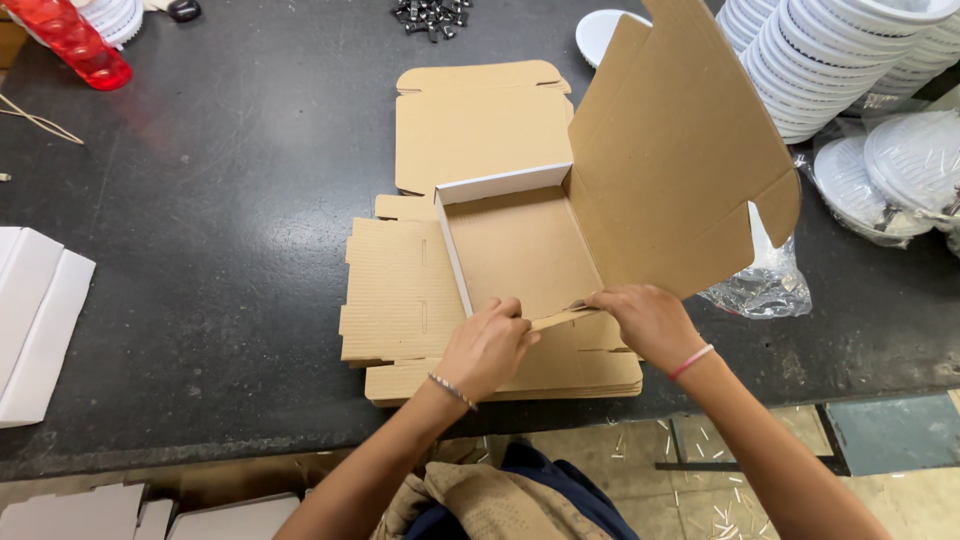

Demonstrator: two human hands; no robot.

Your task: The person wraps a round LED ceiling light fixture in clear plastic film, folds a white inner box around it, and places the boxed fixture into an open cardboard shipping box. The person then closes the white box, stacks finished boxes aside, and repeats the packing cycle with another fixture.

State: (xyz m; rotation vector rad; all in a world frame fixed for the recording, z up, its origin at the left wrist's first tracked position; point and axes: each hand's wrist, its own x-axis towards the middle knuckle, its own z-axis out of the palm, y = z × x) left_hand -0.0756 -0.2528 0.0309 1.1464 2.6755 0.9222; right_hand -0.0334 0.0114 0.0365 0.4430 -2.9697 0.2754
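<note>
A half-folded brown cardboard box [520, 245] lies on a stack of flat box blanks [400, 300] on a dark worktop. Its big lid panel [670, 150] stands tilted up on the right; the far wall and the left wall are raised. My left hand [487, 345] pinches the near flap [555, 320] at the box's front edge. My right hand [648, 320] grips the same flap from the right, beside the lid's lower corner. Each wrist wears a thin bracelet.
Stacks of white round lids [830, 60] stand at the back right, with bagged ones [900, 170] and a crumpled clear bag [765, 285] beside them. White flat panels [35, 320] lie at the left edge. A red object [70, 40] and small dark clips [430, 15] sit at the back.
</note>
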